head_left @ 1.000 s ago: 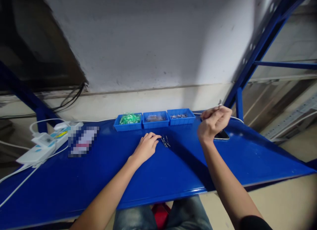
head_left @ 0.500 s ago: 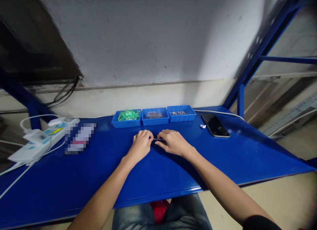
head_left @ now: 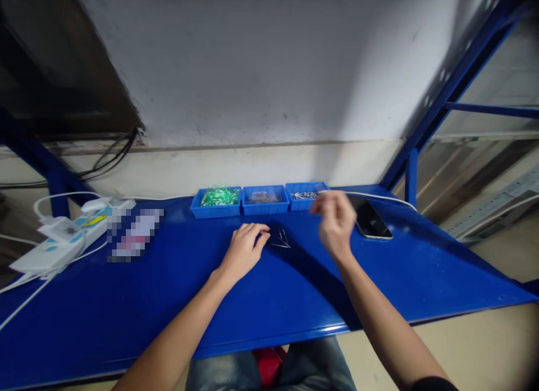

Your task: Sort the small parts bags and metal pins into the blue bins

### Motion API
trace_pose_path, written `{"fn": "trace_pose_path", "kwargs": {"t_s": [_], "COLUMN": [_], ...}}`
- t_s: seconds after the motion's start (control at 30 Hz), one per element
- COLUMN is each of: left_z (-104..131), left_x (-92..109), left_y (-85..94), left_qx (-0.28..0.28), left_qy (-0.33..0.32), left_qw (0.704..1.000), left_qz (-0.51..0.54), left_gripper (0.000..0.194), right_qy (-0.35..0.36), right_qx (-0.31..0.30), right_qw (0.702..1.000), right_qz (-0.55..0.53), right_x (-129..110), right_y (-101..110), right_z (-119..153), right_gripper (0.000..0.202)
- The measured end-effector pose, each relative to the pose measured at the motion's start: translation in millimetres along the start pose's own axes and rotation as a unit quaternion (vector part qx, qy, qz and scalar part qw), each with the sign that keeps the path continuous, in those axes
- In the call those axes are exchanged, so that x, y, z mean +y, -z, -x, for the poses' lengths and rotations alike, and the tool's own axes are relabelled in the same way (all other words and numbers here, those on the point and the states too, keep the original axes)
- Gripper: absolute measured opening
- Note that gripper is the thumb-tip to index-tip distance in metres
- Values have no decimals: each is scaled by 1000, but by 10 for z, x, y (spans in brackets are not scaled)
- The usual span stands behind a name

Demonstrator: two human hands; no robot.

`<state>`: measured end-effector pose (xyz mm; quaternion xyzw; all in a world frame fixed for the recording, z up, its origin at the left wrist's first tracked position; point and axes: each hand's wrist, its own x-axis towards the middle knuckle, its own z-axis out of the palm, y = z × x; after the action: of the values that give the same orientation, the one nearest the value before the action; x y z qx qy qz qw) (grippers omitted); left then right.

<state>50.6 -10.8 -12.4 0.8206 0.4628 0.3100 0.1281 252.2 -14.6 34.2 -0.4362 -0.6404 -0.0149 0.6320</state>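
My left hand (head_left: 248, 246) rests on the blue table, fingers stretched and thumb a little apart from them. Just right of its fingertips lies a small dark or see-through piece with thin bright edges (head_left: 281, 240); its kind is unclear, and I cannot tell whether the hand touches it. My right hand (head_left: 337, 219) is raised above the table, in front of the right-hand blue bin (head_left: 305, 205), which holds loose metal screws or pins (head_left: 301, 195). Its fingers curl inward but are smeared by motion, so anything between them is hidden.
A blue bin (head_left: 217, 212) of green-and-white packets and a blue bin (head_left: 265, 208) of clear or brownish bags stand along the wall. A phone (head_left: 374, 222) lies right, partly behind my right hand. A white power strip (head_left: 46, 256) with cables and a blurred-out item (head_left: 137, 233) lie left.
My right hand has left the small piece between both hands, lifting and moving right toward the right-hand bin. My left hand stays near its place, its fingers more spread. The piece lies on the table.
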Motion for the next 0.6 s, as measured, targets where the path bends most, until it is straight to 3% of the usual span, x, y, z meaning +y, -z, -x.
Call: {"fn": "trace_pose_path", "kwargs": {"t_s": [0.07,0.1,0.13,0.17,0.23,0.3,0.33,0.43,0.5,0.6], "left_z": [0,-1,0,3,21,49,63,78,56,1], "left_x": [36,53,69,85,116,143,152,132,74,-43], "left_y": [-61,-94,-126,-155,-201,-224,-228,-211,-178,-103], "left_qx": [-43,-62,-75,-82,-85,-84,-82,-63,-32,35], "left_qy": [-36,-51,-61,-68,-77,-87,-88,-60,-23,28], "left_qw": [998,995,993,991,988,987,988,994,999,997], "left_qz": [-37,-53,-68,-80,-99,-103,-98,-62,-15,70], "left_gripper": [20,20,20,18,14,12,11,10,11,13], "right_qy": [-13,-14,-17,-24,-53,-91,-105,-92,-29,78], "right_qx": [233,291,301,267,111,-49,-100,-196,-277,-377], "right_qw": [971,956,953,962,973,946,931,930,933,902], "right_qz": [-56,-45,-10,48,195,307,334,297,227,196], "right_x": [66,121,192,273,438,548,565,454,297,80], "right_y": [133,188,232,262,281,253,226,105,6,-139], "right_z": [-153,-214,-256,-279,-261,-183,-133,15,101,222], "right_gripper": [22,22,22,22,22,25,28,28,24,21]}}
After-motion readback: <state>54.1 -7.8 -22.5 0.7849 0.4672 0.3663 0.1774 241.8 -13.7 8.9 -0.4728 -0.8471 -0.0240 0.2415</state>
